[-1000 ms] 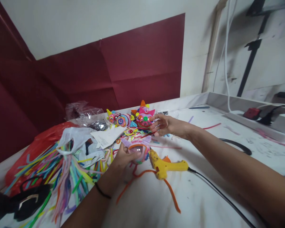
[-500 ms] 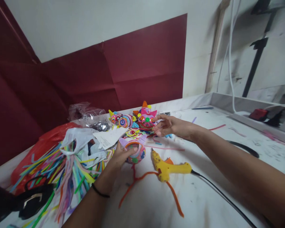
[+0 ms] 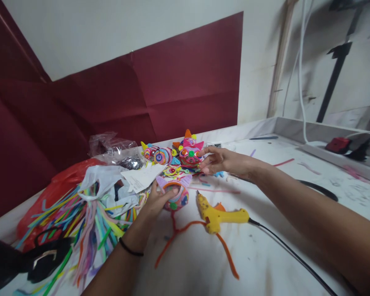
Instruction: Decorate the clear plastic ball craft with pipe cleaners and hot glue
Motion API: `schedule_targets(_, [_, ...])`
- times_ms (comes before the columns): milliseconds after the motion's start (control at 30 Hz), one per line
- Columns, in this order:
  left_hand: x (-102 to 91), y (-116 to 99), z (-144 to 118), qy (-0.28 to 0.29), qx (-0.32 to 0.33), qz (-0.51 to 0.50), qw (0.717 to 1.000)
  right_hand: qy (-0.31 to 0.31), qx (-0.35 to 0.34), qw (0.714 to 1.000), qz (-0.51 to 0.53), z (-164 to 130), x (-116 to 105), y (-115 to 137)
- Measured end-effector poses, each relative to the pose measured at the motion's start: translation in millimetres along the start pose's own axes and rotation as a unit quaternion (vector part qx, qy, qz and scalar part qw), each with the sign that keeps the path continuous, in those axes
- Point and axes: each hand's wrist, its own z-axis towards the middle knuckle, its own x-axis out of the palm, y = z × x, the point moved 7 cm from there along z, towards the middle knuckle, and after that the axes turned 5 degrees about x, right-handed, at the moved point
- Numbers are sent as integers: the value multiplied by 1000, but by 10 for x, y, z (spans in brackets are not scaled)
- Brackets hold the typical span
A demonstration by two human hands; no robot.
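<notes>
- Left hand [image 3: 156,202]: forearm enters from the lower edge and runs up toward the centre; a dark band circles the wrist. The hand is curled around the near side of a small round ornament [image 3: 177,196] of coloured strips, thumb across its front, holding it just above or on the white surface [image 3: 265,230]; contact with the surface cannot be told.
- Right hand [image 3: 217,161]: arm enters from the lower right corner and stretches across the surface, nearly straight. The fingers are loosely spread and bent, their tips touching or just beside a pink ornament [image 3: 189,155] with pointed ears in the cluster at the back; no closed grip is visible.
- Glue gun [image 3: 217,213]: yellow, lying on its side just to the right of the held ornament, nozzle pointing toward it, its black cord [image 3: 283,246] trailing to the lower right.
- Orange pipe cleaner [image 3: 200,236]: bent, lying on the surface, passing under the glue gun.
- Pipe cleaners [image 3: 89,218]: a mixed-colour heap left of the left hand, partly covered by a white plastic bag [image 3: 103,181] and a red bag [image 3: 55,181].
- Hard to read: the left palm hides the ornament's near side; the dark object at the lower left is cut off by the edge; the ornaments in the back cluster overlap and cannot be counted.
</notes>
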Motion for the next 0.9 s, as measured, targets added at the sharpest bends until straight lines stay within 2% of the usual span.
schedule_targets(67, [-6, 47, 18, 0, -8, -9, 1000, 6, 3, 1000, 0, -11, 7, 17])
schedule_targets(267, [-34, 30, 5, -45, -31, -19, 998, 6, 7, 1000, 7, -22, 3, 20])
schedule_targets(400, [-1, 45, 26, -28, -29, -28, 999, 8, 9, 1000, 4, -33, 13, 16])
schedule_targets(900, [-20, 74, 7, -32, -42, -9, 999, 23, 6, 1000, -19, -36, 41, 16])
